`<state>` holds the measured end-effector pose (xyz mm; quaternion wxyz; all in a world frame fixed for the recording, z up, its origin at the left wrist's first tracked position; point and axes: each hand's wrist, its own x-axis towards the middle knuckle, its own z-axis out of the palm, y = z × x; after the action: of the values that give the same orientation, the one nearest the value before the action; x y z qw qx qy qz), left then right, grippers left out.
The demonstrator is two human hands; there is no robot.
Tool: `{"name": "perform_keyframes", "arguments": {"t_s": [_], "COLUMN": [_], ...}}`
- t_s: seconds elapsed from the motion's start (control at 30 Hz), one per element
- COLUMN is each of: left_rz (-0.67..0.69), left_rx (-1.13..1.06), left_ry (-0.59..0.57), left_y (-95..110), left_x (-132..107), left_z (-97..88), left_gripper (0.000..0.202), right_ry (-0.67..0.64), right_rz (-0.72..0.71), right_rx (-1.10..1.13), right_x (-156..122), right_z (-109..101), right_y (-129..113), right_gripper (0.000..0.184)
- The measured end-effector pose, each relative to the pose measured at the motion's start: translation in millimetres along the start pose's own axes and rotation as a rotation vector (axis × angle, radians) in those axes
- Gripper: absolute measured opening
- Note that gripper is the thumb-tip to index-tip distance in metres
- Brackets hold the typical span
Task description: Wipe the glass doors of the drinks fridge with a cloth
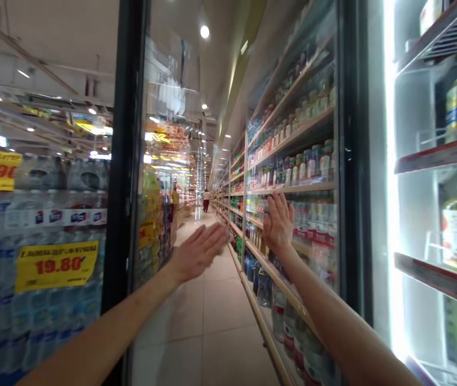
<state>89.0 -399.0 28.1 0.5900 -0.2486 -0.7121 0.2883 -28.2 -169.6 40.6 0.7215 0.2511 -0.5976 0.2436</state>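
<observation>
My right hand (278,225) is raised with its fingers spread, and its palm seems to rest flat on the glass door (300,107) of a lit drinks cooler. Behind that glass stand shelves of bottled drinks (312,166). My left hand (198,253) is held out in the air over the aisle, fingers pointing right towards the other hand. It touches nothing that I can see and holds nothing. The nearest thing to it is the black frame (121,171) of a glass door on the left.
Bottled water packs (39,284) with yellow price tags (56,265) fill the left. Lit cooler shelves (441,155) with large jars stand at the right. A tiled aisle (208,305) runs ahead between shelves, with a person (206,201) far down it.
</observation>
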Motion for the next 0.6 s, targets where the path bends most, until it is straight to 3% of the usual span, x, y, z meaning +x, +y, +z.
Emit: {"name": "perform_keyframes", "arguments": {"t_s": [0.1, 0.13, 0.17, 0.27, 0.3, 0.33, 0.43, 0.47, 0.5, 0.6], "left_rz": [-0.358, -0.398, -0.348, 0.026, 0.068, 0.034, -0.26, -0.281, -0.228, 0.159], "left_rx": [0.061, 0.065, 0.05, -0.045, -0.059, -0.051, 0.057, 0.075, 0.063, -0.063], "left_ry": [0.098, 0.114, 0.101, -0.024, -0.043, -0.037, 0.062, 0.074, 0.06, -0.112], "left_y": [-6.5, -5.8, -3.5, 6.5, 8.4, 9.4, 13.0, 16.6, 21.6, 36.7], "left_x": [-11.0, -16.5, -23.2, -47.6, -55.3, -62.3, -79.9, -86.1, -92.8, -113.1], "left_z": [-1.0, -1.5, -2.1, -5.9, -7.6, -9.3, -14.1, -15.5, -16.6, -18.5], "left_gripper": [0.06, 0.06, 0.06, 0.055, 0.054, 0.055, 0.064, 0.065, 0.065, 0.052], "right_ry": [0.008, 0.01, 0.011, 0.019, 0.019, 0.017, 0.008, 0.008, 0.01, 0.014], "right_rz": [-0.003, -0.006, -0.01, -0.017, -0.021, -0.023, -0.014, -0.011, -0.009, -0.021], "right_rx": [-0.003, -0.004, -0.007, -0.016, -0.02, -0.025, -0.045, -0.05, -0.052, -0.046], "right_x": [-0.2, -0.2, -0.1, 0.4, 0.6, 0.7, 0.8, 0.8, 0.7, 0.0], "right_z": [-0.5, -0.6, -0.7, -1.1, -1.3, -1.5, -2.1, -2.2, -2.3, -2.2], "right_y": [0.1, 0.2, 0.4, 0.7, 0.9, 1.1, 2.2, 2.5, 2.7, 2.6], "right_gripper": [0.047, 0.047, 0.047, 0.046, 0.046, 0.046, 0.046, 0.046, 0.046, 0.047]}}
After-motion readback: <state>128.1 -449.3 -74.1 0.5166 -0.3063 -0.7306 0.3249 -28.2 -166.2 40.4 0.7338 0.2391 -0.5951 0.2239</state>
